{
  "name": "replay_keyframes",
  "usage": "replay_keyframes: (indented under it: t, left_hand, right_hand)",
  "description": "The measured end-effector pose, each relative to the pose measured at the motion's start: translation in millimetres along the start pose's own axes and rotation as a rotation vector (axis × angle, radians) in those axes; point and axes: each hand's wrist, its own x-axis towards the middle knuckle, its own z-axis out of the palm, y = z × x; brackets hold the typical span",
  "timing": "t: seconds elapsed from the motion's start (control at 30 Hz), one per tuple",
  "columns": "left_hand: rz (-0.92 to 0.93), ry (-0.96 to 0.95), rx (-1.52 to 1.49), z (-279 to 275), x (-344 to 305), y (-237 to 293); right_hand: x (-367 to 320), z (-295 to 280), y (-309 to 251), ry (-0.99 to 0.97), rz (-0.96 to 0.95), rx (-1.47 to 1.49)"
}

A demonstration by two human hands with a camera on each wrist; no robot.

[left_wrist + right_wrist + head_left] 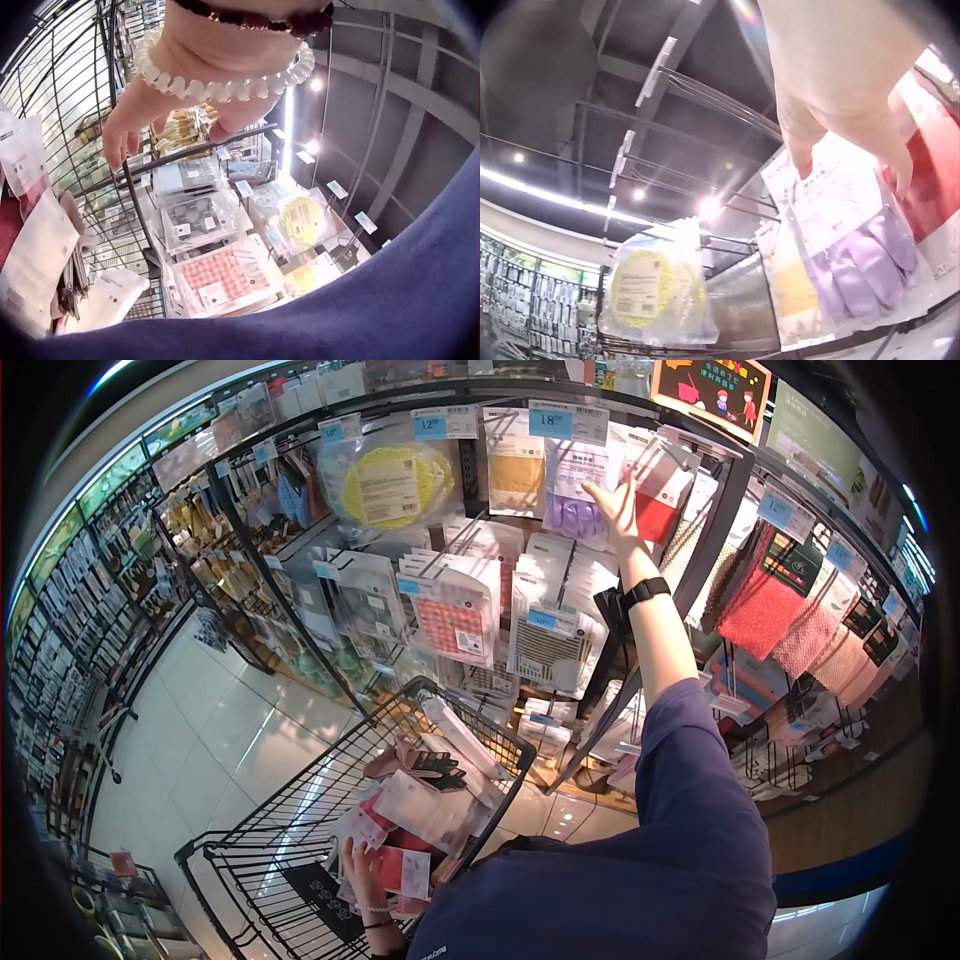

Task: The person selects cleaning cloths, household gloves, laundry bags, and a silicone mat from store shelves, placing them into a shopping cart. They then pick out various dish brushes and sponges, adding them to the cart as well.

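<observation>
Purple glove packet (pixel 575 510): upper centre of the head frame, hanging on the display rack (pixel 715 530), the largest fixture recorded. Wire shopping cart (pixel 318 900): lower left to centre, loaded with assorted packets (pixel 430 810). Yellow item packet (pixel 388 485): upper left of centre, on the same rack. Red packet (pixel 655 518): just right of the purple one. Right hand (pixel 620 515): before these two packets, fingers extended, thumb spread, released; firm contact cannot be confirmed. Left hand (pixel 365 875): lower centre-left, over the cart, fingers relaxed, grasping nothing. Black wristband (pixel 645 593): right wrist. Pale bead bracelet (pixel 247 88): left wrist, upper centre of the left wrist view.
</observation>
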Motion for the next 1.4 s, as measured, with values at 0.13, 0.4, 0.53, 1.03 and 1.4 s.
replay_keyframes:
  t: [0.13, 0.4, 0.53, 1.03, 1.4]
  left_hand:
    - [0.034, 0.004, 0.085, 7.1, 1.8, 0.9]
    - [0.041, 0.004, 0.103, 14.3, -2.4, 2.6]
    - [0.024, -0.027, 0.169, 12.6, -1.4, -1.5]
    - [0.014, -0.236, 0.273, 41.0, 1.7, 0.8]
    - [0.005, -0.362, 0.255, 53.7, 9.3, 6.7]
  right_hand:
    - [12.3, 19.1, 51.1, -0.170, 0.015, 0.350]
    - [-0.5, -13.8, -23.7, -0.379, -0.085, 0.396]
    - [11.9, 5.2, 17.1, -0.425, -0.216, 0.348]
    - [14.7, 4.8, -12.2, -0.173, 0.103, 0.202]
    - [-33.8, -59.6, -151.3, -0.342, 0.741, 0.797]
